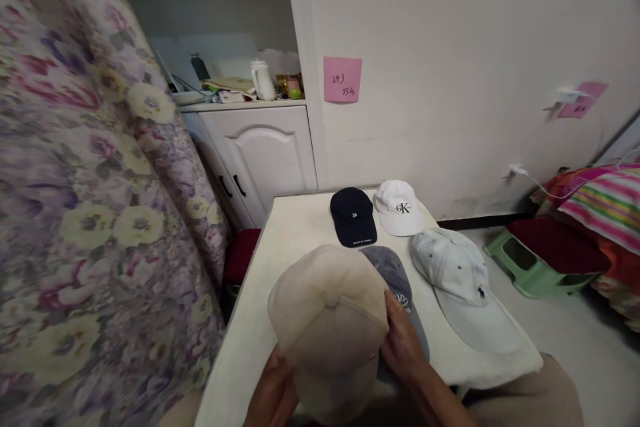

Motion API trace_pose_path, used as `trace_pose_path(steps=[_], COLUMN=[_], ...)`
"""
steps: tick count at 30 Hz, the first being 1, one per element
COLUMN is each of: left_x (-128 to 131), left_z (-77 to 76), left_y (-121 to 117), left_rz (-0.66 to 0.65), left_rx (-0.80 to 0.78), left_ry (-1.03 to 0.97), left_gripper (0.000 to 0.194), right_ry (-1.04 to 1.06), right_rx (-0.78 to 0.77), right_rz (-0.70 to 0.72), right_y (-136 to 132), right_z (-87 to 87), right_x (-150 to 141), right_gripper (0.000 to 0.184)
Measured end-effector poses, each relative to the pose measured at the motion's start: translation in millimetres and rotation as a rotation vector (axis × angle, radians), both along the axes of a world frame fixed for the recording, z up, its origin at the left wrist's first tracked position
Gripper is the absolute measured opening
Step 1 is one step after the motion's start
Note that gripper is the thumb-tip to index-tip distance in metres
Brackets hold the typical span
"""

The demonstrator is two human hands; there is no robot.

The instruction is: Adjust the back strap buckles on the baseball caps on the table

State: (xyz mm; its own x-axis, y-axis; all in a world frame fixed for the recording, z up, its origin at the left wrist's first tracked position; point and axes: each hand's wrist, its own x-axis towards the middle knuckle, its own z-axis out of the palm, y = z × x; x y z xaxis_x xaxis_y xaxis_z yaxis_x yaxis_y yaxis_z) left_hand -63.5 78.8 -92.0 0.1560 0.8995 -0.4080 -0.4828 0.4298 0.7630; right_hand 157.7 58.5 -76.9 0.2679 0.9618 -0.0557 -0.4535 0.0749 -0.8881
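A beige baseball cap (333,327) is held up over the near part of the table, between my two hands. My left hand (275,387) grips its left edge, and my right hand (403,340) is closed on its right edge. Partly hidden behind it lies a grey cap (395,280) with white lettering. Beyond that, a navy cap (352,213) rests beside a white cap (397,205) marked with black "CK" letters. To the right sits a pale grey-white cap (463,287) with a small dark emblem, its brim near the table's right edge.
The caps lie on a cream-covered table (295,220) against the wall. A floral curtain (110,227) hangs at the left. A white cabinet (265,153) with a white jug (262,80) stands behind. On the right floor is a green stool (525,267) with a dark red top.
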Motion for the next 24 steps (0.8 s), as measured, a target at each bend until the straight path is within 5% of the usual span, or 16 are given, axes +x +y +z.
trace_pose_path(steps=[7,16,24], left_x=[1.9,17.0,16.7], left_z=[46.3,71.0,90.1], left_y=[15.6,3.6,7.0], left_rz=[0.041,-0.083,-0.243], left_rx=[-0.001,0.068,0.223], left_ry=[-0.014,0.076,0.042], left_gripper=[0.034,0.051,0.06], right_ry=[0.143,0.172,0.18], right_rx=[-0.048,-0.042,-0.019], right_rz=[0.012,0.104,0.191], right_y=[-15.2,-41.2,-37.9], right_z=[-17.0,5.0,22.4], right_x=[2.2,19.5,31.1], right_gripper=[0.04,0.04,0.04])
